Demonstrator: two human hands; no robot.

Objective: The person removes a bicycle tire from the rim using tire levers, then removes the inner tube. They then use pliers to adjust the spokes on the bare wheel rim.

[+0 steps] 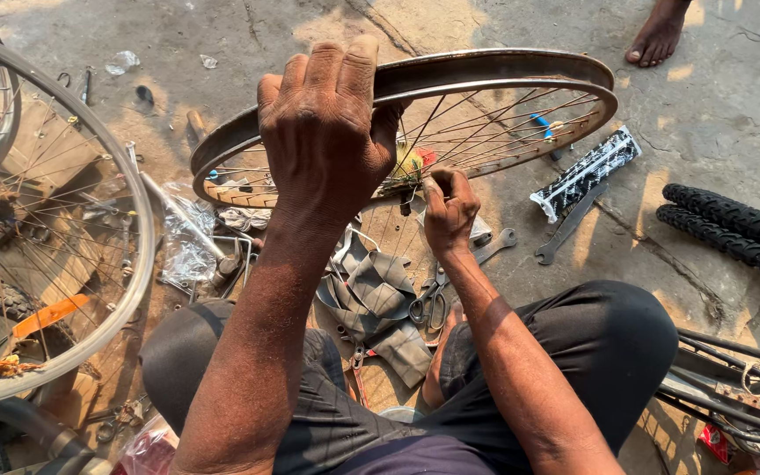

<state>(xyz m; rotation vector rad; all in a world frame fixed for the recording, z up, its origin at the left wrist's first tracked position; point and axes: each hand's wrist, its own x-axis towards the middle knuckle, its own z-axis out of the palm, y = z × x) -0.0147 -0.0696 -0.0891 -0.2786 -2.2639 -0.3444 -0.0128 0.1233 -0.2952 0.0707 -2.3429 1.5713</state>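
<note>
On concrete floor point(723, 105), left hand point(327, 132) clasps wheel rim point(503, 66).

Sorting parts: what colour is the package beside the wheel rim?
Black-and-white patterned plastic-wrapped package, clearest in head view.

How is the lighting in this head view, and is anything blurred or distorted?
Head view: warm, low sunlight with patchy shadows across the concrete floor; left hand on the wheel rim and right hand at the hub are sharp; wide-angle bending at the edges; no strong glare.
</note>
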